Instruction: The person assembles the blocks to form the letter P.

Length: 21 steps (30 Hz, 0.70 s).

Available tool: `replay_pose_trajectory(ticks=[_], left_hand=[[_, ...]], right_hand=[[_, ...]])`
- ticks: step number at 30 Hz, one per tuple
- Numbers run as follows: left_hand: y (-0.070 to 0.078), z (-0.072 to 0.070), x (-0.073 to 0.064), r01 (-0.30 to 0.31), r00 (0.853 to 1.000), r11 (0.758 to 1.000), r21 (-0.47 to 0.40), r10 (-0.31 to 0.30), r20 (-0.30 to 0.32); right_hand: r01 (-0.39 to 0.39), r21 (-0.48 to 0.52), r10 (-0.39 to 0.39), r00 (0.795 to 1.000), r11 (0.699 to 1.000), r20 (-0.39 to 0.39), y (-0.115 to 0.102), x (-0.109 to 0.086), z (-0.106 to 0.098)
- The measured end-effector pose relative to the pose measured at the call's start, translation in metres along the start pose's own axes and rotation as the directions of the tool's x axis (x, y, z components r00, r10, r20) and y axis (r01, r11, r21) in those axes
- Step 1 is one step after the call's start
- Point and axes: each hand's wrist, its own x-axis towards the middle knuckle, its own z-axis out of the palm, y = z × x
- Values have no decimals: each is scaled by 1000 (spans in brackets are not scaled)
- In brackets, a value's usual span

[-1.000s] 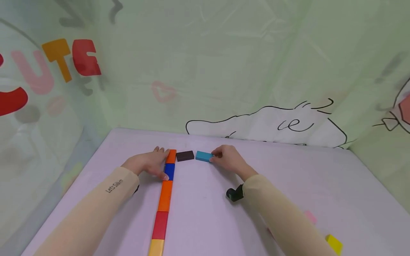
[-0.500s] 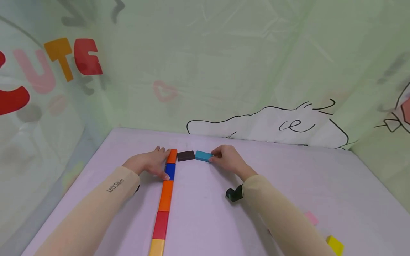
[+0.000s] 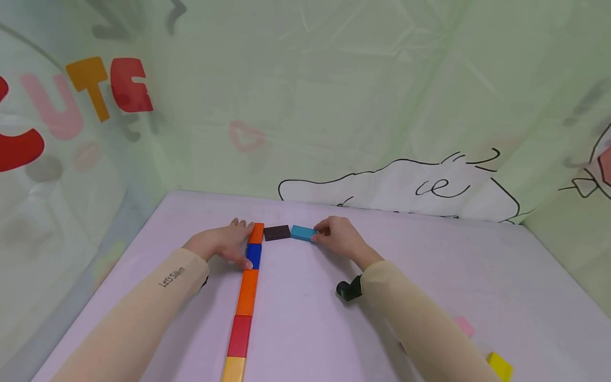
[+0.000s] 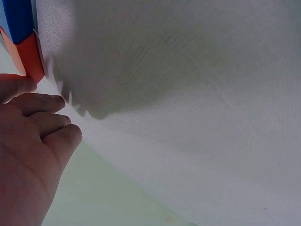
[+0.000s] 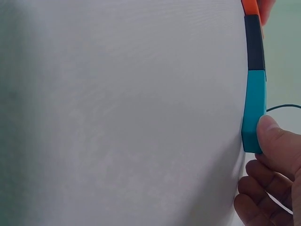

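Observation:
My right hand [image 3: 341,237] pinches the right end of a light-blue block [image 3: 302,233], thumb on its near side. That block [image 5: 255,101] meets a black block [image 5: 255,42] end to end in the right wrist view. The black block's other end is against the far orange block [image 3: 257,233], which tops a line of blocks. My left hand [image 3: 221,244] rests along the line's left side, with the index fingertip at the far orange block and the thumb on the dark blue block [image 3: 254,256]. In the left wrist view, the left fingers [image 4: 44,106] are spread, loosely bent.
Toward me the line continues with an orange block [image 3: 247,292], a red block [image 3: 239,336] and a pale yellow block [image 3: 234,370]. A pink block [image 3: 464,326] and a yellow block [image 3: 499,366] lie at the right, beside my forearm. Fabric walls [image 3: 334,95] enclose the table [image 3: 305,318].
My right hand has slid the light-blue block slightly left, closing the small gap to the black block. My left hand has stayed in place on the line.

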Motion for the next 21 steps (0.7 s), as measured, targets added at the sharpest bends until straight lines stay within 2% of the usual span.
replay_pose_trajectory(ticks=[21], left_hand=[[1,-1,-1,6,1000,1000,-7,-6,2]], right_hand=[[2,-8,-2,1000,1000,0,0,-1,2]])
